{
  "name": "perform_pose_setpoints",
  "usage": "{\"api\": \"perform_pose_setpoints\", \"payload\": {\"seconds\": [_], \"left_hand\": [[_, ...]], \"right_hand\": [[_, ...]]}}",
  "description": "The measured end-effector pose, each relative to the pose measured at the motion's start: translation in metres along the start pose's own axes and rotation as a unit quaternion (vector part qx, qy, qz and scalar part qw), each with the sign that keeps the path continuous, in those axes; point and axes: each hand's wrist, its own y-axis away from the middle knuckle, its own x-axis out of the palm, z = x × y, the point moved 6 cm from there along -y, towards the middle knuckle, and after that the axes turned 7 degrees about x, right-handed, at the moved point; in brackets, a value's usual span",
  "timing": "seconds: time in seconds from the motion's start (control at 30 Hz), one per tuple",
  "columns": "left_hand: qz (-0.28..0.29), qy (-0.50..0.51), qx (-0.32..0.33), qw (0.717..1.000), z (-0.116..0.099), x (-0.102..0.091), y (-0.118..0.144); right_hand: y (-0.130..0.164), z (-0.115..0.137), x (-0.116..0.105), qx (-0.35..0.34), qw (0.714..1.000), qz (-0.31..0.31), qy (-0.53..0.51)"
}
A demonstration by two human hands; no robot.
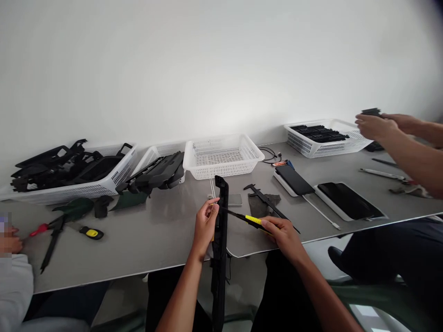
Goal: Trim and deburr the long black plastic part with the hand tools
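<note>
Long, narrow black plastic strip [220,230], upright in left hand [205,226].

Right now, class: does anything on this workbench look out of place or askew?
Yes. The left basket is overfilled: black plastic frames stick out past its rim. Beside it, another basket sits tilted, with dark parts sliding onto the table.

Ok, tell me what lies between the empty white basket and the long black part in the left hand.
Bare grey table only, between the empty basket and the black part, in the head view.
</note>
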Motion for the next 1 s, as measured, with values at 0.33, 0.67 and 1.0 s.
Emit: {"api": "perform_pose_setpoints", "payload": {"seconds": [0.33,0.67,1.0], "left_hand": [[0.003,-0.019,0.006,1.000,0.000,0.000,-0.002],[0.012,-0.019,-0.021,1.000,-0.001,0.000,0.001],[0.010,-0.020,-0.027,0.999,0.001,-0.001,0.002]], "right_hand": [[-0.007,0.008,0.013,-0.022,0.999,0.037,-0.016],[0.000,0.019,0.007,-0.062,0.996,-0.056,0.040],[0.002,0.016,0.006,-0.079,0.995,-0.051,0.038]]}}
